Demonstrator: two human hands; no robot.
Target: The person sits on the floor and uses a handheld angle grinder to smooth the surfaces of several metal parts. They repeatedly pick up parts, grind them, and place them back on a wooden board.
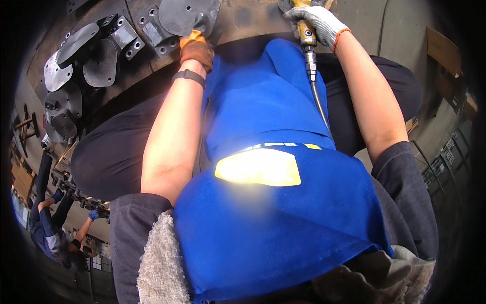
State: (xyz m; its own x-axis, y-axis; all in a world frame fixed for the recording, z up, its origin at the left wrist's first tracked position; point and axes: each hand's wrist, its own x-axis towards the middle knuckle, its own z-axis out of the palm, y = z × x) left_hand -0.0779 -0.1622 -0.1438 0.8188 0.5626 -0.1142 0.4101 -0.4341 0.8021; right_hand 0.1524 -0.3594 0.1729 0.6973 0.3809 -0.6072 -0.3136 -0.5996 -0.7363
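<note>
My left hand point(196, 50), in an orange-brown work glove, is closed on the near edge of a dark rounded metal plate point(185, 16) with small holes. That plate lies at the top edge of the view, over the bench. My right hand point(324, 24), in a white knit glove with an orange cuff, grips a yellow air tool point(306, 33). A metal coupling point(311, 65) joins the tool to a thin air hose point(320, 104) that runs down beside my blue apron point(268, 106). The tool's working end is mostly cut off at the top.
Several dark metal brackets point(126, 38) and rounded plates point(100, 63) are piled on the worn bench point(235, 25) at left. Another person point(53, 238) in blue gloves works at far left. A brown cardboard piece point(443, 50) stands at far right.
</note>
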